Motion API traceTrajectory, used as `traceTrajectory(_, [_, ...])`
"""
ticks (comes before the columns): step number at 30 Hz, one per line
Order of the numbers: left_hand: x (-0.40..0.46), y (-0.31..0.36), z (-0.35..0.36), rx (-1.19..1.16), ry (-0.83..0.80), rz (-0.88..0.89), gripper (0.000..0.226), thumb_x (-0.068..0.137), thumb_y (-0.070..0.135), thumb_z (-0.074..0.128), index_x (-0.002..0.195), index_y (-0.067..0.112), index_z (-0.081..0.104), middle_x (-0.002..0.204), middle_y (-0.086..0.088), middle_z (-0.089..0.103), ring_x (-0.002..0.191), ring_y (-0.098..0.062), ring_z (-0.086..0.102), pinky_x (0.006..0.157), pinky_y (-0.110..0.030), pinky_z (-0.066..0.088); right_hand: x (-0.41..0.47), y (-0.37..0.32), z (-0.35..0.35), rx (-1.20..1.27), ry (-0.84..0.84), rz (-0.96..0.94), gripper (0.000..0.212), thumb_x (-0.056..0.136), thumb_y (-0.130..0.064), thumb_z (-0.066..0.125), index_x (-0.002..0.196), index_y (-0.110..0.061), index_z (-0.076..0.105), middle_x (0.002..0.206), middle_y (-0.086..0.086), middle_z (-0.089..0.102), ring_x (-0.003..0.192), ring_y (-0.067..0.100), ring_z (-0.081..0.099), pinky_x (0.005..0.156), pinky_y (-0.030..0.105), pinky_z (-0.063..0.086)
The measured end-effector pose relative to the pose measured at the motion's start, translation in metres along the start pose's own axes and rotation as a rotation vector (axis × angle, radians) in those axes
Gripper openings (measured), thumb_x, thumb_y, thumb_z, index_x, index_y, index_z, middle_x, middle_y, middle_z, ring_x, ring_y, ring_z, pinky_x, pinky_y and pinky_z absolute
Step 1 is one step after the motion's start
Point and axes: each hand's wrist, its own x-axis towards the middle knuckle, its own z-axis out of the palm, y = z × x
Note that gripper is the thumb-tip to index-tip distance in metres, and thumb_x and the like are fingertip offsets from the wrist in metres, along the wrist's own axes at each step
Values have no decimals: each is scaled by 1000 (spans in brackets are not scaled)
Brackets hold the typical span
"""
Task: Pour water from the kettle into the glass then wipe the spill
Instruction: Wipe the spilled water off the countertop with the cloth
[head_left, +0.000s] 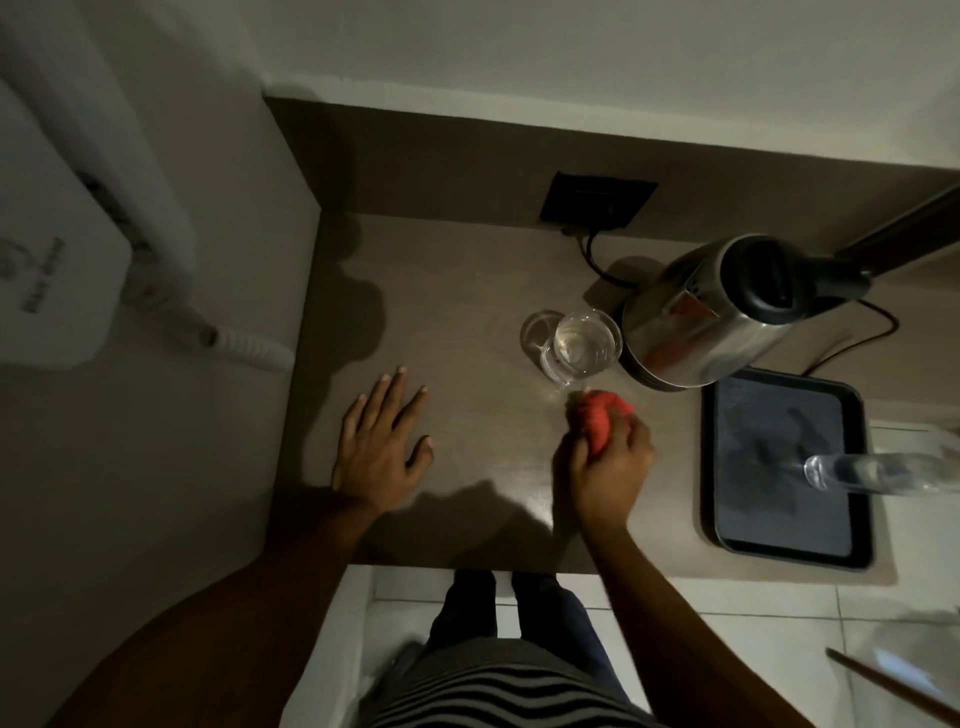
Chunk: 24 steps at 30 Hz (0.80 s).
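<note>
Our right hand (610, 457) clenches a red cloth (597, 418) beside the glass (587, 343), hiding most of it. Our left hand (379, 441) lies flat, released, on the dim table (467, 291); spilled water is hard to discern.

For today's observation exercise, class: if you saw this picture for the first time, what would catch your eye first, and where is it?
The bright red cloth stands out most, bunched in the right hand on the brown table just in front of the glass. Next comes the shiny steel kettle with its black lid, right of the glass. The left hand lies flat and open on the table.
</note>
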Motion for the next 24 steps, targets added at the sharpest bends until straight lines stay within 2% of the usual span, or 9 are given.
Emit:
traceTrajectory(2, [-1, 2, -2, -15, 7, -10, 67, 91, 50, 35, 154, 28, 25, 166, -4, 16, 153, -22, 14, 120, -43, 11, -22, -26, 18, 52, -107, -177, 54, 86, -29, 47, 133, -3, 55, 132, 26, 56, 115, 37, 48, 104, 43, 39])
traceTrajectory(4, [-3, 3, -2, -44, 36, -15, 66, 90, 47, 37, 152, 27, 30, 165, -4, 20, 152, -22, 18, 119, -45, 17, -57, -38, 30, 111, -380, -420, 32, 94, -21, 53, 126, -18, 60, 126, 16, 63, 111, 31, 59, 99, 49, 51])
traceTrajectory(6, [-3, 2, -2, -56, 39, -11, 65, 90, 46, 37, 152, 27, 32, 166, -3, 19, 152, -21, 18, 120, -45, 18, -83, -35, 27, -21, -611, -664, 35, 95, -30, 58, 130, -33, 57, 135, 5, 59, 119, 29, 60, 89, 47, 57])
traceTrajectory(9, [-3, 0, -1, -61, 42, -11, 64, 92, 47, 36, 153, 27, 31, 166, -2, 17, 152, -20, 16, 120, -43, 15, -77, -23, 2, 121, -728, -1022, 43, 87, -24, 68, 129, -31, 65, 138, -7, 60, 134, 15, 51, 100, 38, 51])
traceTrajectory(12, [-3, 1, -1, -60, 56, -7, 65, 90, 47, 36, 152, 26, 33, 165, -4, 21, 151, -22, 20, 119, -44, 17, -38, 4, -27, 302, -484, -923, 23, 84, -17, 64, 103, -16, 76, 120, -12, 68, 126, 8, 57, 107, 37, 43])
traceTrajectory(14, [-2, 1, 0, -45, 52, -3, 65, 91, 48, 35, 152, 26, 33, 165, -5, 22, 151, -23, 20, 118, -44, 16, -13, 26, -36, 201, -214, -570, 28, 85, -29, 58, 109, -21, 71, 121, -7, 66, 116, 18, 60, 101, 44, 46])
traceTrajectory(17, [-2, 0, 0, -25, 30, -3, 67, 91, 52, 36, 153, 26, 31, 166, -5, 19, 152, -22, 16, 119, -43, 12, -14, 35, -14, 33, -53, -148, 52, 82, -39, 49, 125, -14, 62, 128, 13, 59, 113, 33, 53, 98, 30, 35])
traceTrajectory(21, [-2, -1, 3, -47, 41, -10, 70, 89, 57, 40, 152, 29, 31, 166, -4, 20, 153, -21, 17, 120, -43, 14, -48, -6, 29, 115, -343, -419, 51, 85, -50, 50, 128, -23, 61, 129, 12, 62, 121, 16, 51, 105, 36, 41])
traceTrajectory(24, [-3, -1, 4, -72, 69, -3, 69, 88, 57, 41, 151, 28, 35, 165, -4, 22, 152, -21, 20, 119, -43, 17, -55, -23, 24, 102, -531, -727, 46, 89, -48, 52, 126, -25, 65, 132, 1, 62, 120, 24, 56, 101, 41, 46])
